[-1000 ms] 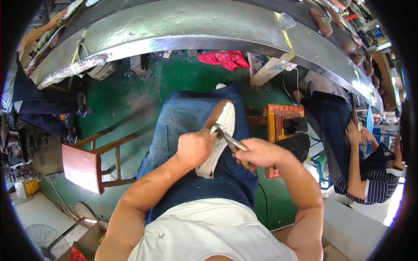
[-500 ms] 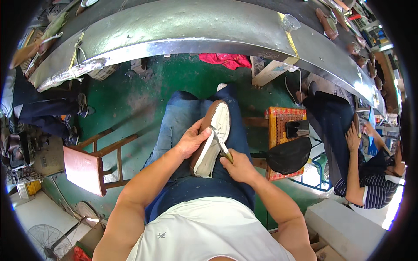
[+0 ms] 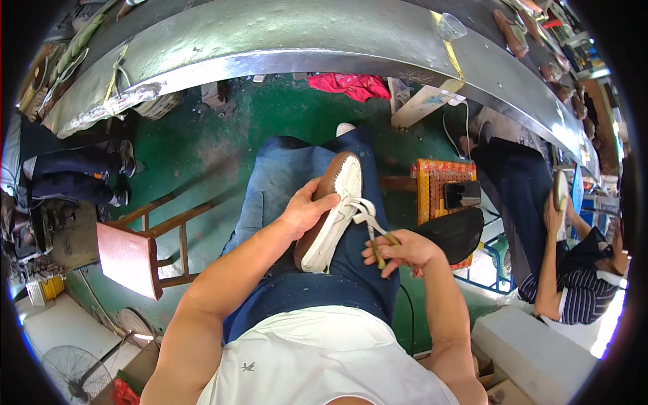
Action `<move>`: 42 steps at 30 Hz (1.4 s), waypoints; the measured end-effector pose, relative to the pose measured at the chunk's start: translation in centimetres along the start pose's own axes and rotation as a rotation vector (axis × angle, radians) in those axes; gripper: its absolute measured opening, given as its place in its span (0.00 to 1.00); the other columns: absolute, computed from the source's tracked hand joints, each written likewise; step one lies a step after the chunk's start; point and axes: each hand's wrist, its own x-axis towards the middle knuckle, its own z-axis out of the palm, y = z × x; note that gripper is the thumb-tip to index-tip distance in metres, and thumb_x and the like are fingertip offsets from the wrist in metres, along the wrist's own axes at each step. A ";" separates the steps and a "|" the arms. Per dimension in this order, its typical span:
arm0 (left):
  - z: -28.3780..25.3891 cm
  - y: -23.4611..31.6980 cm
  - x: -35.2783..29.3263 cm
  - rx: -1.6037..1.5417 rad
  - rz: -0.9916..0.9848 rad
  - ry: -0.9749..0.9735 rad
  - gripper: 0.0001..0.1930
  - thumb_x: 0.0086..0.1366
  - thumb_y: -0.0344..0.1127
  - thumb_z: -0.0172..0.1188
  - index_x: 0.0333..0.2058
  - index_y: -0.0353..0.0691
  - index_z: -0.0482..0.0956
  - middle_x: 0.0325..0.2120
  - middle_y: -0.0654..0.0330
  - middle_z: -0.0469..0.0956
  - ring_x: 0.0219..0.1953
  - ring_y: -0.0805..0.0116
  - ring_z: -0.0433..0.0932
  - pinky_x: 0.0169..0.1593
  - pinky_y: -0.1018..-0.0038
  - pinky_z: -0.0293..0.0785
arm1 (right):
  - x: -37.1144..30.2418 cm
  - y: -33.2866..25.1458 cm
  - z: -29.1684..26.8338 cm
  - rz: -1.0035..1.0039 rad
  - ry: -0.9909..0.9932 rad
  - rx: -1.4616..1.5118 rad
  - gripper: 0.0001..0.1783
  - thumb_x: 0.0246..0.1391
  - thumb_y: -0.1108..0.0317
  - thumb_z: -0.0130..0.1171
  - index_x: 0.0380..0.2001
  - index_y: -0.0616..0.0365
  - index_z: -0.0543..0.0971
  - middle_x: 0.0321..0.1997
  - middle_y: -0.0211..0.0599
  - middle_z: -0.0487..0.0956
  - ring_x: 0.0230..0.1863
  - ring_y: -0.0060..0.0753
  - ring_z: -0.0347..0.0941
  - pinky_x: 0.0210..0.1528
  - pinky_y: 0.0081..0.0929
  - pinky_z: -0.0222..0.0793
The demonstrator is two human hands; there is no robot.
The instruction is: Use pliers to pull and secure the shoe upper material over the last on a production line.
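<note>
A brown shoe (image 3: 329, 235) with its whitish underside turned up lies lengthwise over my thighs, toe pointing away from me. My left hand (image 3: 307, 210) is closed around its left side, the thumb resting on the edge of the underside. In my right hand (image 3: 410, 248) is a pair of pincers (image 3: 365, 205), with silvery curved jaws and yellowish handles. The handles are spread apart between my fingers. Its jaws lie at the right edge of the shoe's front part; whether they touch it I cannot tell.
A long metal-edged bench (image 3: 270, 37) crosses ahead, with a clear cup (image 3: 451, 27) on it. To my left stands a wooden stool (image 3: 127, 256). On my right, an orange-red stand (image 3: 426, 192) bears a phone (image 3: 462, 195) and black bag (image 3: 452, 236). A co-worker (image 3: 574, 290) sits at far right.
My right hand has moved right, away from the shoe, and its fingers have loosened. The pincers' handles have spread and the jaws have shifted to the shoe's right edge. My left hand keeps its hold.
</note>
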 end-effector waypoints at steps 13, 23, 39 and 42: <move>1.6 0.6 -0.4 0.446 0.009 0.174 0.35 0.62 0.43 0.69 0.63 0.34 0.67 0.53 0.48 0.79 0.54 0.59 0.79 0.58 0.67 0.75 | 2.7 -5.2 3.3 -0.383 0.530 -1.209 0.26 0.72 0.50 0.45 0.33 0.66 0.74 0.32 0.64 0.79 0.39 0.70 0.76 0.43 0.56 0.69; -0.3 1.8 0.1 0.054 -0.140 -0.044 0.35 0.61 0.37 0.72 0.63 0.36 0.65 0.51 0.55 0.78 0.52 0.64 0.79 0.59 0.64 0.75 | -1.6 -2.3 5.7 -0.194 0.330 -1.088 0.21 0.70 0.54 0.49 0.41 0.65 0.76 0.37 0.58 0.82 0.41 0.64 0.79 0.44 0.51 0.73; -0.3 0.8 0.3 0.018 -0.127 -0.076 0.39 0.62 0.40 0.73 0.65 0.36 0.62 0.52 0.55 0.77 0.53 0.64 0.79 0.59 0.63 0.76 | -3.8 0.8 7.4 -0.343 0.434 -1.275 0.21 0.67 0.56 0.55 0.51 0.65 0.76 0.45 0.63 0.80 0.48 0.64 0.77 0.50 0.50 0.73; -0.1 0.6 0.2 0.019 -0.135 -0.089 0.39 0.62 0.40 0.73 0.65 0.36 0.62 0.53 0.54 0.77 0.54 0.64 0.78 0.59 0.63 0.76 | -1.5 1.5 7.1 -0.473 0.457 -1.370 0.21 0.66 0.56 0.56 0.50 0.66 0.75 0.47 0.63 0.80 0.48 0.64 0.77 0.49 0.51 0.73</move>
